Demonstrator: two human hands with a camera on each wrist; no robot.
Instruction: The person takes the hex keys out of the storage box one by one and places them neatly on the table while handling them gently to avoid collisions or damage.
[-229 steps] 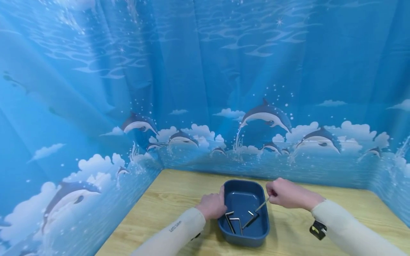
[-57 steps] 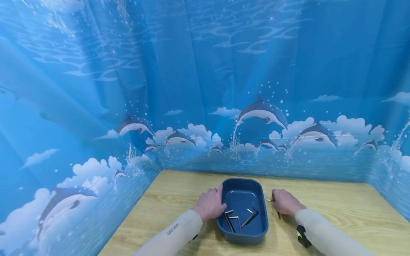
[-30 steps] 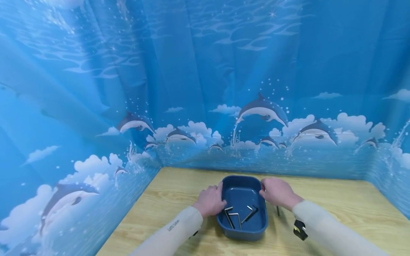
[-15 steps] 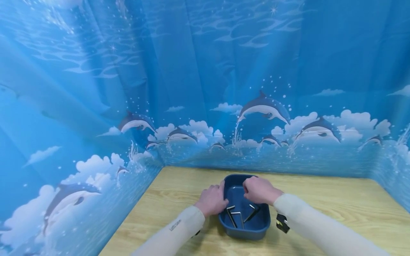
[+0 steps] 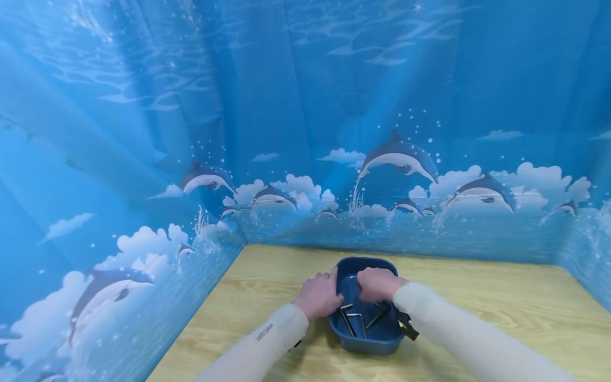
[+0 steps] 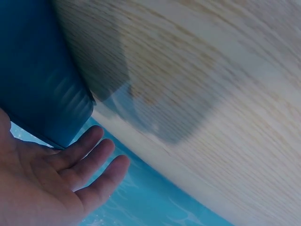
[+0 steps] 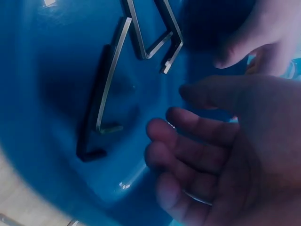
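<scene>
A deep navy-blue tray (image 5: 366,346) stands on the table with several L-shaped hex keys (image 7: 108,84) lying in its near half. A dark L shape beside one key may be its shadow; I cannot tell. My left hand (image 5: 319,295) grips the tray's left wall, thumb inside the rim. In the left wrist view, three fingers (image 6: 94,155) of that hand stretch out past the tray's corner. My right hand (image 5: 377,284) is over the tray's inside, fingers loosely bent and thumb apart, with nothing seen between them. The nearest key lies just beyond its fingertips.
In the right wrist view, the ends of metal pieces (image 7: 4,219) show on the wooden table (image 5: 477,307) outside the tray. A blue dolphin-print curtain (image 5: 305,132) hangs behind and at the sides. A small black device (image 5: 408,324) sits at my right wrist.
My right hand lifted a hex key out of the tray, lowered it to the table on the right, then came back leftward over the tray. The left hand stayed at the rim.
</scene>
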